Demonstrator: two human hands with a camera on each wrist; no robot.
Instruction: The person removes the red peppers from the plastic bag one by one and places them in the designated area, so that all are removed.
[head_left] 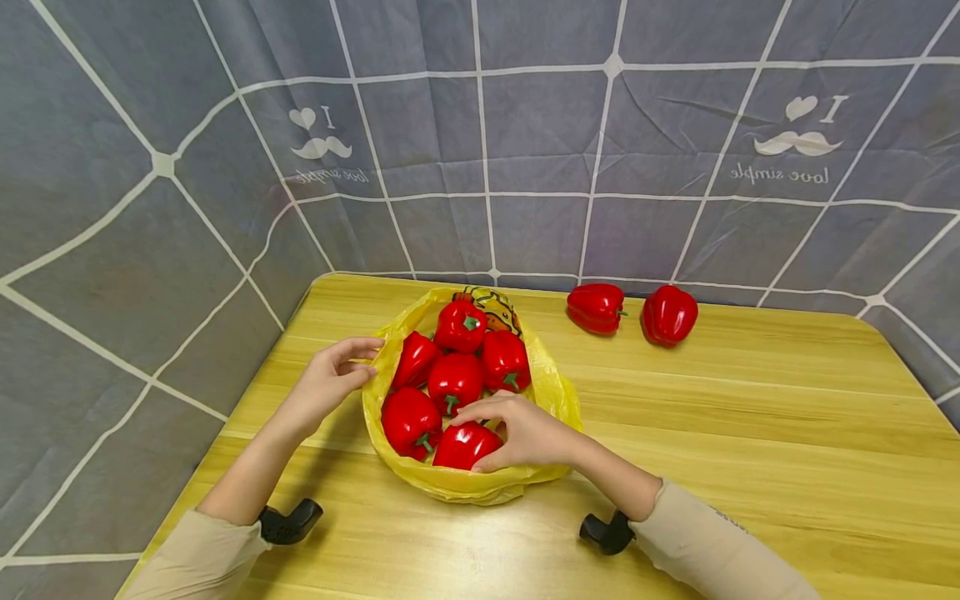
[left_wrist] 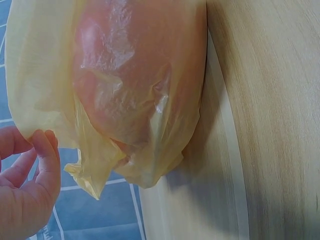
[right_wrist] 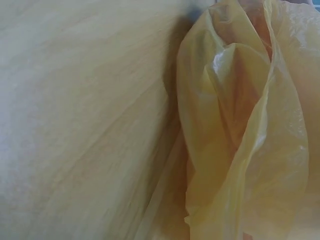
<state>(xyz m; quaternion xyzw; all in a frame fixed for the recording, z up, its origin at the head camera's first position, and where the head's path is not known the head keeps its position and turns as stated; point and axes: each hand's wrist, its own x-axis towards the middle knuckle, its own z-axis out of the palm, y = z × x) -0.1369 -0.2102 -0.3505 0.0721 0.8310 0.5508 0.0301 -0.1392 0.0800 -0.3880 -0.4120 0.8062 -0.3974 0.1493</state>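
A yellow plastic bag lies open on the table with several red bell peppers inside. At the bag's left rim, my left hand pinches the plastic between thumb and fingers; the left wrist view shows this pinch on the bag's edge. My right hand reaches over the near right rim and grips a bell pepper at the front of the bag, thumb on the near side and fingers over the top. Only bag folds and tabletop show in the right wrist view; the right hand's fingers are hidden there.
Two more bell peppers, one lying on its side and another beside it, sit near the table's back edge, right of the bag. The wooden table meets a grey tiled-pattern cloth behind and on the left.
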